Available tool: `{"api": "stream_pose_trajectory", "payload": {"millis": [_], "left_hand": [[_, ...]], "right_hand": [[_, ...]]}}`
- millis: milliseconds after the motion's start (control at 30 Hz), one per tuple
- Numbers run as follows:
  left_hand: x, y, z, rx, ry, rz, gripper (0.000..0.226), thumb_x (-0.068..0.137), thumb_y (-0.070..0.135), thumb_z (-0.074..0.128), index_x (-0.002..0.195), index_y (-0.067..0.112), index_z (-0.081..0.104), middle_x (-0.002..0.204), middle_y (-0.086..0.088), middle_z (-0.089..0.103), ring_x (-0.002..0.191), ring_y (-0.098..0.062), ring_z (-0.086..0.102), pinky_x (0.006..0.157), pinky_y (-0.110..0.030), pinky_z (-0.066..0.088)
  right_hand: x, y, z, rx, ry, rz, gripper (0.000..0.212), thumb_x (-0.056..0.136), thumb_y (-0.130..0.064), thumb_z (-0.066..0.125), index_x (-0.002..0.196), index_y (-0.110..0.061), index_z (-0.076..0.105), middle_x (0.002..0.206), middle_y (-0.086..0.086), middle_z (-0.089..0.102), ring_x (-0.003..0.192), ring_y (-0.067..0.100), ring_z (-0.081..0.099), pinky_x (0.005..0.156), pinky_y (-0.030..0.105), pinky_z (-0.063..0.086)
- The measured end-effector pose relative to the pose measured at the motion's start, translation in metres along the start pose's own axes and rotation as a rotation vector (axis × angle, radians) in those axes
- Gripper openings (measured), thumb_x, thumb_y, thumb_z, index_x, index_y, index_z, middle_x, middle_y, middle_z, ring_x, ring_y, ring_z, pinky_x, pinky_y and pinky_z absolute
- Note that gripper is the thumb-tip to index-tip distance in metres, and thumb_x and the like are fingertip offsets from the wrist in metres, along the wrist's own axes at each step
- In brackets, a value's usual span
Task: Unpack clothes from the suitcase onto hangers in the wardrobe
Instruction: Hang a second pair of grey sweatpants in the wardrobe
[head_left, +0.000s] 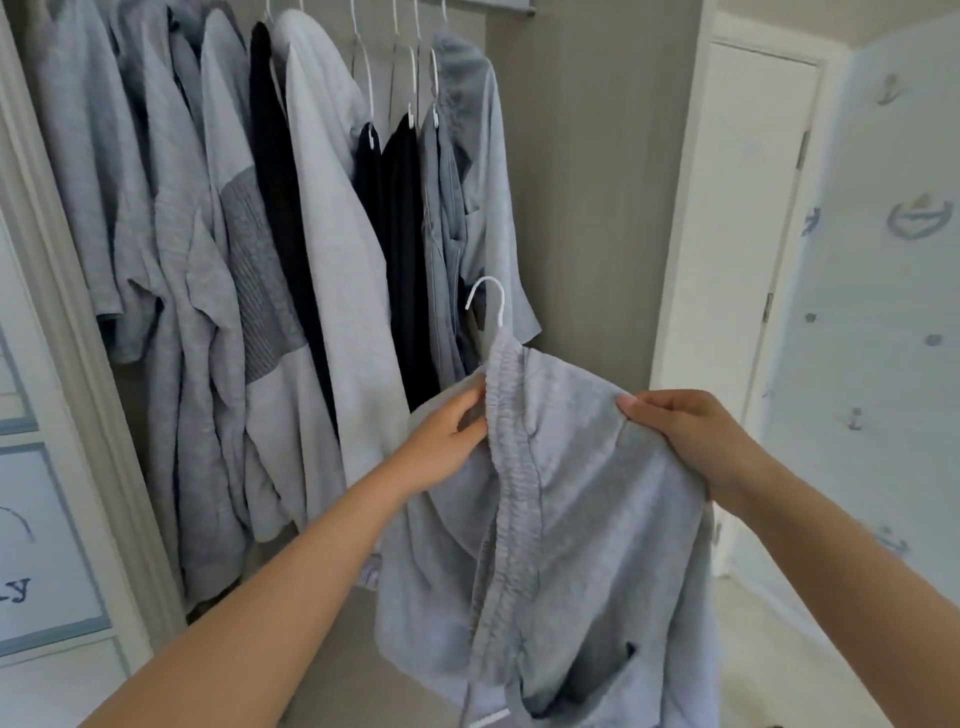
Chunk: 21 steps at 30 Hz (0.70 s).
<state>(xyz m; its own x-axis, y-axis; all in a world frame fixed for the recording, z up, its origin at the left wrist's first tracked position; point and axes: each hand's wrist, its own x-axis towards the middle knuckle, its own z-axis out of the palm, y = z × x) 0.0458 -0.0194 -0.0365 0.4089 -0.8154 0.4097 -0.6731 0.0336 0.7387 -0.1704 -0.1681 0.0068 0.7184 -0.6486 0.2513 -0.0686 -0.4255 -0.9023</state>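
A grey fleece garment with an elastic waistband (561, 519) is draped over a white hanger whose hook (488, 301) sticks up above it. My left hand (447, 436) grips the fabric by the waistband on the left. My right hand (691, 441) holds the garment's upper right edge, thumb on top. I hold it in front of the open wardrobe, below the rail (498, 4), where grey, white and black clothes (311, 234) hang on white hangers. The suitcase is out of view.
The wardrobe's grey back wall (587, 182) shows bare to the right of the hung clothes. A white door (748, 208) and a patterned wall (893, 312) stand at right. The white wardrobe frame (62, 291) runs down the left.
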Motion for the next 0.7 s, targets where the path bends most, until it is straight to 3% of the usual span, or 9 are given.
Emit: {"api": "stream_pose_trajectory", "payload": {"millis": [67,167,233,300,400,500,633,700], "left_hand": [[0.017,0.008,0.013,-0.054,-0.056,-0.002,0.053,0.102,0.024,0.043,0.152,0.025,0.024,0.155,0.014,0.028,0.139,0.001,0.029,0.117,-0.024,0.024],[0.045,0.026,0.026,-0.145,-0.071,-0.021,0.049,0.102,0.028,0.043,0.149,0.033,0.031,0.148,0.017,0.039,0.132,0.001,0.039,0.111,-0.019,0.033],[0.065,0.042,0.032,-0.186,-0.043,-0.005,0.042,0.103,0.023,0.040,0.144,0.030,0.039,0.138,0.020,0.045,0.121,0.005,0.044,0.093,-0.001,0.037],[0.087,0.055,0.036,-0.207,-0.001,0.016,0.035,0.103,0.013,0.036,0.133,0.027,0.046,0.124,0.017,0.051,0.110,0.004,0.048,0.076,0.007,0.035],[0.125,0.068,0.041,-0.226,0.049,0.054,0.029,0.103,0.016,0.035,0.125,0.029,0.050,0.120,0.011,0.051,0.110,-0.002,0.049,0.084,0.002,0.038],[0.164,0.079,0.038,-0.362,0.067,0.019,0.025,0.104,0.022,0.034,0.122,0.032,0.048,0.105,0.021,0.055,0.093,0.009,0.052,0.069,-0.001,0.043],[0.211,0.083,0.027,-0.483,0.132,-0.041,0.024,0.103,0.026,0.037,0.109,0.033,0.059,0.114,0.006,0.065,0.105,-0.009,0.061,0.095,-0.029,0.049],[0.240,0.083,0.019,-0.549,0.159,-0.075,0.022,0.101,0.031,0.042,0.110,0.030,0.062,0.116,0.000,0.067,0.107,-0.018,0.063,0.097,-0.039,0.050]], "right_hand": [[-0.010,-0.010,-0.016,0.044,-0.031,0.041,0.032,0.091,-0.034,0.060,0.092,-0.005,0.075,0.088,0.008,0.075,0.081,0.019,0.072,0.067,0.027,0.058],[-0.013,-0.027,-0.041,0.045,0.003,0.017,0.026,0.093,-0.030,0.057,0.087,-0.012,0.076,0.084,0.002,0.075,0.072,0.012,0.072,0.057,0.020,0.053],[-0.009,-0.038,-0.057,0.065,0.046,-0.006,0.024,0.093,-0.026,0.057,0.084,-0.013,0.076,0.083,0.002,0.075,0.071,0.013,0.072,0.062,0.024,0.051],[-0.003,-0.050,-0.068,0.085,0.085,-0.015,0.023,0.092,-0.024,0.058,0.083,-0.014,0.076,0.082,0.001,0.076,0.073,0.014,0.072,0.066,0.028,0.051],[0.017,-0.066,-0.079,0.081,0.151,-0.045,0.023,0.093,-0.024,0.058,0.081,-0.013,0.074,0.077,-0.001,0.075,0.072,0.014,0.071,0.061,0.027,0.053],[0.048,-0.085,-0.082,0.092,0.182,-0.084,0.026,0.094,-0.023,0.057,0.081,-0.008,0.073,0.079,0.005,0.074,0.067,0.013,0.070,0.059,0.026,0.058],[0.087,-0.103,-0.080,0.102,0.195,-0.105,0.030,0.097,-0.024,0.052,0.092,-0.001,0.071,0.092,0.010,0.072,0.077,0.017,0.068,0.063,0.025,0.056],[0.111,-0.112,-0.080,0.093,0.223,-0.137,0.036,0.098,-0.024,0.050,0.102,0.006,0.068,0.101,0.018,0.069,0.082,0.023,0.068,0.072,0.031,0.057]]}}
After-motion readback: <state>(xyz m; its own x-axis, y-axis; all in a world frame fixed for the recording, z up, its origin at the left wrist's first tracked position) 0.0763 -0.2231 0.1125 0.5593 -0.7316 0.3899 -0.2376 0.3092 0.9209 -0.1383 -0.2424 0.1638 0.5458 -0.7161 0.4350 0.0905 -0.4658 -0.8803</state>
